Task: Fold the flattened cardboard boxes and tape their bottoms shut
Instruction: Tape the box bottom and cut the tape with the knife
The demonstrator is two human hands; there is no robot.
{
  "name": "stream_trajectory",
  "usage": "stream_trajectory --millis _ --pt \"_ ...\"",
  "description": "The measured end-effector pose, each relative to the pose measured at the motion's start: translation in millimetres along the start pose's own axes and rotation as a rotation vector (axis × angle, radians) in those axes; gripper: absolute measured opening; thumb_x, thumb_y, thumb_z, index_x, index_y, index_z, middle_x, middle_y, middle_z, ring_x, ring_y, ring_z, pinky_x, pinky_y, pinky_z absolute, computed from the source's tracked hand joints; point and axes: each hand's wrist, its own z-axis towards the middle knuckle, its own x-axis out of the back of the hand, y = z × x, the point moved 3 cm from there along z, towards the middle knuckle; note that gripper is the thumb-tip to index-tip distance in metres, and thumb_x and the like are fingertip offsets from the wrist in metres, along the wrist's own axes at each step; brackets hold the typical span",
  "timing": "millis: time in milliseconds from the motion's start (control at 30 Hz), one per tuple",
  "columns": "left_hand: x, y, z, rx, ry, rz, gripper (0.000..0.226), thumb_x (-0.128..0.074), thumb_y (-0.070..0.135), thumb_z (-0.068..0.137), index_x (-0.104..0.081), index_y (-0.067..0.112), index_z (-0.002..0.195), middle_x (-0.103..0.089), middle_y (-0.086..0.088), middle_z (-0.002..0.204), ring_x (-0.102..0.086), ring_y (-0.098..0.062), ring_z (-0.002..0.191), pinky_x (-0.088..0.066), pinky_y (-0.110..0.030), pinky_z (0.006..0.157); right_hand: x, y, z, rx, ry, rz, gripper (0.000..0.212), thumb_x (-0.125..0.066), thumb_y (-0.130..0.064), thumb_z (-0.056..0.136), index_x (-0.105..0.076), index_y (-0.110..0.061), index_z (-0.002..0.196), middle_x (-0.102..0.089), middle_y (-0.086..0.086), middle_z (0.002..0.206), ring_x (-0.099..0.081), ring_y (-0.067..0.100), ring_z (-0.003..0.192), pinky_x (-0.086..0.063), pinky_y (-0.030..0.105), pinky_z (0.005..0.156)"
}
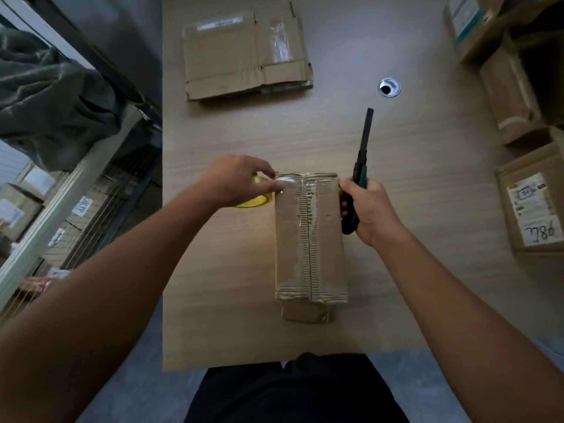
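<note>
A folded cardboard box (pixel 309 239) stands on the wooden table (pixel 427 209) with its taped bottom seam facing up; clear tape runs along the middle. My left hand (pixel 235 181) pinches the tape at the box's far left corner, above a yellow tape roll (pixel 258 200) that it mostly hides. My right hand (pixel 366 206) grips a green and black utility knife (pixel 361 157) just right of the box, its blade end pointing away from me. A stack of flattened cardboard boxes (pixel 247 53) lies at the far side of the table.
Several assembled boxes with labels (pixel 531 196) crowd the table's right edge. A round metal cable grommet (pixel 389 87) sits in the tabletop beyond the knife. A metal shelf rack (pixel 61 190) with a dark green cloth (pixel 55 96) stands to the left.
</note>
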Motion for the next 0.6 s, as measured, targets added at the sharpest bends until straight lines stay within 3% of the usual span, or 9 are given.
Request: stream_trajectory --millis 100,233,400,467,533,600 --pt "-5 -7 2 0.076 -0.045 -0.114 0.070 -0.043 0.094 0.061 -0.069 0.044 0.103 -0.072 0.003 0.111 -0.064 -0.019 0.106 -0.050 -0.037 0.084 0 10 11 -0.048 -0.035 -0.057 0.022 -0.064 -0.034 0.100 -0.057 -0.013 0.100 -0.047 0.001 0.068 -0.041 0.015 0.052 -0.036 0.028 0.046" --pt "-9 -10 3 0.093 -0.059 -0.173 0.048 -0.060 0.082 0.074 -0.067 0.042 0.100 -0.072 0.004 0.109 -0.065 -0.016 0.107 -0.051 -0.037 0.086 -1 16 12 -0.175 -0.008 -0.103 0.044 -0.065 -0.050 0.095 -0.054 -0.013 0.114 -0.050 0.005 0.078 -0.045 0.017 0.057 -0.041 0.033 0.052" --pt "-13 -7 -5 0.084 0.025 -0.118 0.051 -0.057 0.082 0.080 -0.070 0.038 0.102 -0.071 0.004 0.112 -0.064 -0.016 0.108 -0.053 -0.040 0.084 -6 -27 -25 0.240 0.194 -0.512 0.024 -0.048 -0.051 0.098 -0.040 -0.028 0.099 -0.060 0.006 0.084 -0.057 0.024 0.067 -0.052 0.051 0.068" --pt "-12 -5 -9 0.098 0.060 -0.107 0.053 -0.055 0.083 0.080 -0.071 0.037 0.103 -0.071 0.003 0.113 -0.064 -0.019 0.109 -0.053 -0.039 0.084 -32 -37 -54 0.355 0.121 -0.689 0.028 -0.044 -0.046 0.102 -0.049 -0.019 0.103 -0.064 0.011 0.093 -0.062 0.031 0.083 -0.051 0.048 0.077" --pt "-11 -2 -12 0.108 0.082 -0.089 0.053 -0.056 0.081 0.081 -0.071 0.036 0.104 -0.071 0.001 0.113 -0.064 -0.021 0.109 -0.053 -0.040 0.084 -62 -33 -79 0.386 0.032 -0.935 0.032 -0.041 -0.036 0.107 -0.057 -0.007 0.107 -0.061 0.014 0.106 -0.057 0.030 0.100 -0.044 0.040 0.085" --pt "-11 1 -16 0.105 0.077 -0.083 0.051 -0.056 0.076 0.085 -0.070 0.033 0.108 -0.071 0.000 0.113 -0.064 -0.023 0.108 -0.053 -0.040 0.083 -80 -19 -91 0.382 0.022 -1.144 0.036 -0.039 -0.033 0.108 -0.057 -0.002 0.110 -0.055 0.015 0.116 -0.048 0.029 0.113 -0.038 0.041 0.098"
